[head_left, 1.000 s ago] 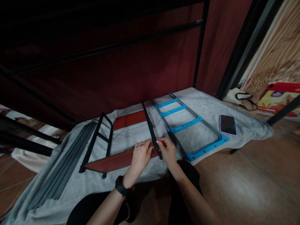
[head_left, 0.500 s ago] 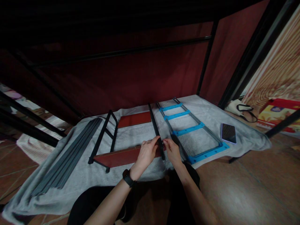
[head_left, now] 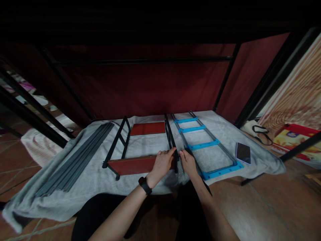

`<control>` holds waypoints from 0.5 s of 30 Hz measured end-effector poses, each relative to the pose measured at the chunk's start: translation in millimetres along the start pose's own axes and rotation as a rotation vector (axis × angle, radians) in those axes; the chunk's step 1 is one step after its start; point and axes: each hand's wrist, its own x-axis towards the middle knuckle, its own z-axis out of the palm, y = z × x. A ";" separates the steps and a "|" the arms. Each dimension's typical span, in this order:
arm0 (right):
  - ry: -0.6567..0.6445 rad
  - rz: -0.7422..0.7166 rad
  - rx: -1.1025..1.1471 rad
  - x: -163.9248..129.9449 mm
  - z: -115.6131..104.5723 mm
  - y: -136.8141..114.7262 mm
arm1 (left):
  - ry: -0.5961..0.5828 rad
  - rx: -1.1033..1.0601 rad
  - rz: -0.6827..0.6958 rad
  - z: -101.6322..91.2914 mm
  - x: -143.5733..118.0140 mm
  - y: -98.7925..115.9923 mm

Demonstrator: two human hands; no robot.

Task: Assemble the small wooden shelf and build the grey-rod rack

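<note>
My left hand (head_left: 163, 163) rests on the right end of the near red-brown board (head_left: 132, 165) and grips the black metal side rail (head_left: 171, 138) where the two meet. My right hand (head_left: 188, 163) pinches the same rail from its right side. A second red-brown board (head_left: 147, 128) lies farther back between this rail and the black side frame (head_left: 117, 142) at the left. All of it lies on a grey towel (head_left: 85, 187) spread on the floor.
A grey frame with blue crossbars (head_left: 203, 145) lies right of my hands, and a phone (head_left: 243, 153) beyond it. A bundle of grey rods (head_left: 75, 164) lies at the left. Dark red fabric panels and black poles stand behind. A bag and a red-yellow box (head_left: 293, 140) sit at the right.
The view has tilted and shifted, showing more of the floor at the left. Both hands stay at the joint of the rail and the near board, drawn slightly closer together.
</note>
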 end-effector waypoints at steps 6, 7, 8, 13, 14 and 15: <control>-0.055 0.169 0.063 5.9 2.8 1.5 | -0.001 0.011 0.012 -2.8 -1.8 1.4; -0.048 0.198 0.071 4.3 3.0 1.5 | 0.001 0.012 0.014 -2.8 -1.9 1.3; -0.034 0.219 0.090 2.6 3.1 1.5 | 0.002 0.014 0.014 -2.6 -1.8 1.0; -0.006 0.104 0.262 -1.5 4.3 4.9 | 0.000 0.026 0.011 1.0 -0.4 -1.3; -0.023 0.070 0.250 -1.2 4.5 6.3 | -0.002 0.030 0.008 1.5 -0.1 -1.6; -0.047 0.053 0.218 -1.0 4.4 7.8 | -0.006 0.034 0.006 1.6 0.1 -1.7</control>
